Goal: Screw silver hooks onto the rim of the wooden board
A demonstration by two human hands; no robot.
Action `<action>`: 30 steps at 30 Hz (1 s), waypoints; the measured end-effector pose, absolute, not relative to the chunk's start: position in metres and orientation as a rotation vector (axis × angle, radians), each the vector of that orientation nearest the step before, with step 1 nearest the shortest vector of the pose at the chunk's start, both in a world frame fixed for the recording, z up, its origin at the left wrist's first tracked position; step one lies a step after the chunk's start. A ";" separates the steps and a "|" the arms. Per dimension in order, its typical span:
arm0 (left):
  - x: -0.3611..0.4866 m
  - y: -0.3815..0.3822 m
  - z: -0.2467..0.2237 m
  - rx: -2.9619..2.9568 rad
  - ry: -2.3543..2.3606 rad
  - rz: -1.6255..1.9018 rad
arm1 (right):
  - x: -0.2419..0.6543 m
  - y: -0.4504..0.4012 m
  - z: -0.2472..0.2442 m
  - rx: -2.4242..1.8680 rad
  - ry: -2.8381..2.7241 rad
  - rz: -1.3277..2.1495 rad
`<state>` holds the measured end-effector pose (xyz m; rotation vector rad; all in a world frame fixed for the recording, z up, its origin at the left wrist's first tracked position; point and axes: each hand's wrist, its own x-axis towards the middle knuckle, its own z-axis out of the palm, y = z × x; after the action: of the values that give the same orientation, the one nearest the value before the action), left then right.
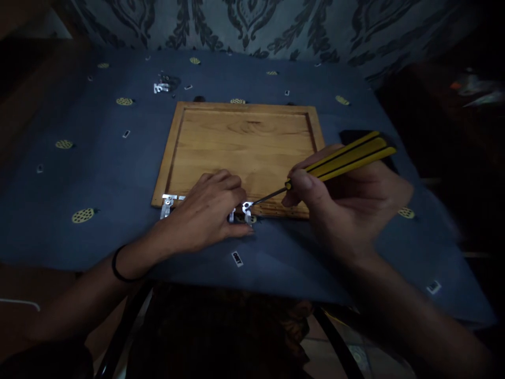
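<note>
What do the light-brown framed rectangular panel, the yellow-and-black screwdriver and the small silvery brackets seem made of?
Light-brown framed rectangular panel: wood, by its grain and dark swirl, perhaps varnished.
Yellow-and-black screwdriver: handle likely smooth plastic, by its even colour; thin dark shaft probably metal.
Small silvery brackets: apparently bare or plated metal, given their bright glints.

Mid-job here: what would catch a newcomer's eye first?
First, the yellow-handled screwdriver in the right hand, its tip at a bright metal fitting beside the left hand. Then the wooden board, lying mid-view on the blue cloth, lighter than its surroundings.
</note>
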<state>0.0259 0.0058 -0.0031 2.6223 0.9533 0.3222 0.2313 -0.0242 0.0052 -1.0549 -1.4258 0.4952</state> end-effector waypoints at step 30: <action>0.028 0.006 -0.001 2.619 0.958 0.299 | 0.229 -0.022 0.002 -1.058 -1.624 0.506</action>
<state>0.0275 0.0055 -0.0008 2.6191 0.9582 0.2992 0.2291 -0.0218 0.0016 -1.0579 -1.6237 0.5063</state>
